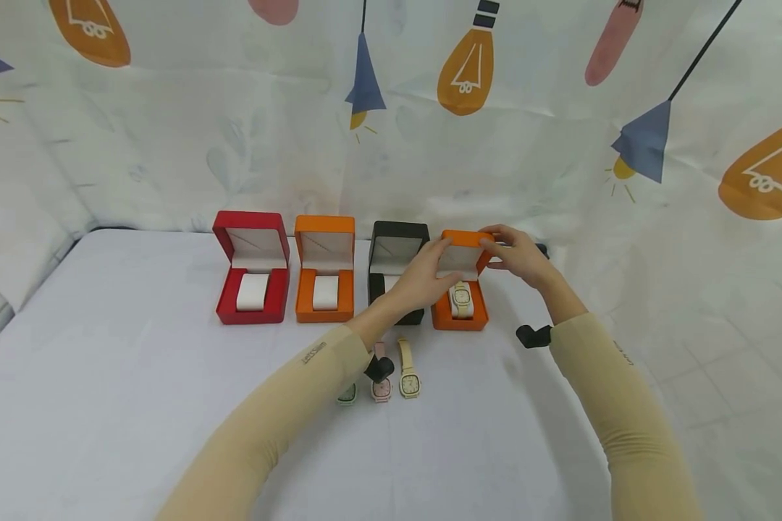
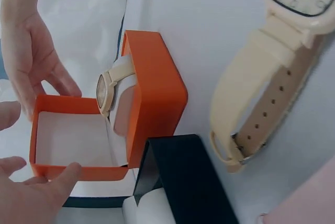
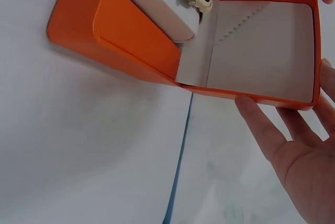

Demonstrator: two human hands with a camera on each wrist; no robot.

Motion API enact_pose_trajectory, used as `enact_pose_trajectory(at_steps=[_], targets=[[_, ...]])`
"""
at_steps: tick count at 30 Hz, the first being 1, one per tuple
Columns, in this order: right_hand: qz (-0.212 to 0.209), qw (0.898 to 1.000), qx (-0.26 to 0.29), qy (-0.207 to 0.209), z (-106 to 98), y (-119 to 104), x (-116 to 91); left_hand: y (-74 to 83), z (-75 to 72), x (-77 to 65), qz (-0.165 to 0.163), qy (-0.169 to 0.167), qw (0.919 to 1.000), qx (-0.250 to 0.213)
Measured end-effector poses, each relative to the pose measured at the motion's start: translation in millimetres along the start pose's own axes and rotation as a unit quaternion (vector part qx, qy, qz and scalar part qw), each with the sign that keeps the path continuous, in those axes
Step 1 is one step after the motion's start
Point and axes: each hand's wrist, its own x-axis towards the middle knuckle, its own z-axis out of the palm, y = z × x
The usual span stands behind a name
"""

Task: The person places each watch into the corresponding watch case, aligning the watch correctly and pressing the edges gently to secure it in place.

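An orange watch box (image 1: 460,324) stands with its lid raised at the right end of a row. Inside it, a cream watch (image 1: 461,297) is wrapped around a white cushion (image 3: 152,4). My right hand (image 1: 524,258) holds the right side of the raised lid (image 3: 261,51), with fingers around its edge. On the lid's other side, my left hand (image 1: 423,278) touches it with fairly straight, spread fingers. The left forearm crosses in front of a black watch box (image 1: 399,230), hiding part of it.
Left of the black box stand another orange watch box (image 1: 324,316) and a red watch box (image 1: 250,317), both open with white cushions. Nearer me lie a yellow watch (image 1: 409,383), a pink watch (image 1: 381,391) and a green watch (image 1: 347,394), partly behind the left sleeve.
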Motion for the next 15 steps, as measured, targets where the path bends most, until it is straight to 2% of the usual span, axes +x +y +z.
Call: enact_pose_trajectory(at_steps=[10, 15], targets=[[-0.026, 1.000, -0.004, 0.003, 2.7, 3.0, -2.7, 5.2, 0.2, 10.6, -0.027, -0.008, 0.9995, 0.013], [-0.034, 0.999, 0.001, 0.015, 4.4, 6.5, -4.3, 4.9, 0.1, 12.4, -0.023, -0.012, 0.9994, 0.022]])
